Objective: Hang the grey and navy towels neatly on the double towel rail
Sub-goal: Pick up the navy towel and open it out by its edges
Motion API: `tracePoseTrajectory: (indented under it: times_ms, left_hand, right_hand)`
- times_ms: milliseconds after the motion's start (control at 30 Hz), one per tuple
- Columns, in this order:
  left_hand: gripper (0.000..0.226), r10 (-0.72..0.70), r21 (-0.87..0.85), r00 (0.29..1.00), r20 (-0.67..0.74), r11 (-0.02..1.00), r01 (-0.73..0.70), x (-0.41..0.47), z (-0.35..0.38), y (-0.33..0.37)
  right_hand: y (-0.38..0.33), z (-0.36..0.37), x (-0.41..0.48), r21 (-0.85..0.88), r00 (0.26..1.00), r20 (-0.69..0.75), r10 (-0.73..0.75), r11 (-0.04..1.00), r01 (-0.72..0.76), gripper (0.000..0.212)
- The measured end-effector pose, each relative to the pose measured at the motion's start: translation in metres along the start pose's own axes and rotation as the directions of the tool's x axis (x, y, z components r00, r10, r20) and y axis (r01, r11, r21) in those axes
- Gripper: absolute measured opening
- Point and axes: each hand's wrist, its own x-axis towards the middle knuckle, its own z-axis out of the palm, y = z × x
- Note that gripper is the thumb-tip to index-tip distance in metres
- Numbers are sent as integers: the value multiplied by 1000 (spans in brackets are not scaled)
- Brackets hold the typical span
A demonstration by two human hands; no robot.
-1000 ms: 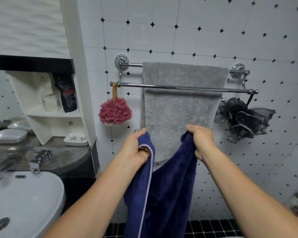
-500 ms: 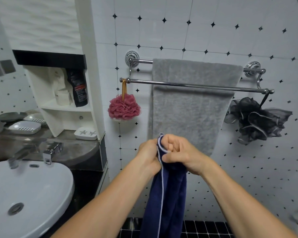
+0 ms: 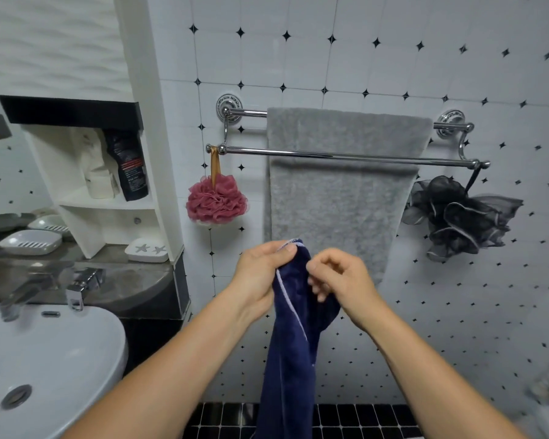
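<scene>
The navy towel [image 3: 295, 343] is gripped at its top by the left hand [image 3: 260, 274] below the double towel rail [image 3: 346, 156]; a hold by the curled right hand [image 3: 346, 280] cannot be told. Unless spread, it may be hung bunched and crooked.

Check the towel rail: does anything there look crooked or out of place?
The grey towel on the rear bar looks askew: its right edge slants inward while the left hangs straight, though the wide lens may exaggerate this. The navy towel is bunched in the left hand and right hand, not hung.
</scene>
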Motion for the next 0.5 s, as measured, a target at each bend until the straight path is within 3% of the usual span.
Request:
tracePoseTrajectory:
  times_ms: [67,133,200,367,500]
  left_hand:
    - [13,54,99,993,104,993,-64,1,-3,9]
    - [12,87,212,980,180,969,-125,0,-3,14]
    - [12,129,289,973,191,940,-181,1,-1,16]
    - [14,243,444,962,124,853,-272,-1,-12,24]
    - [26,231,594,962,148,757,-273,-5,-16,31]
  right_hand:
    - [3,-12,5,-127,994,-102,-48,991,35,20]
    - [2,-15,8,-278,999,-3,-53,959,50,27]
    - [0,-12,12,-261,999,36,-17,965,26,19]
    - [-8,-25,29,-256,996,-83,-40,966,18,22]
    - [-16,-22,39,-303,993,-89,-73,952,42,19]
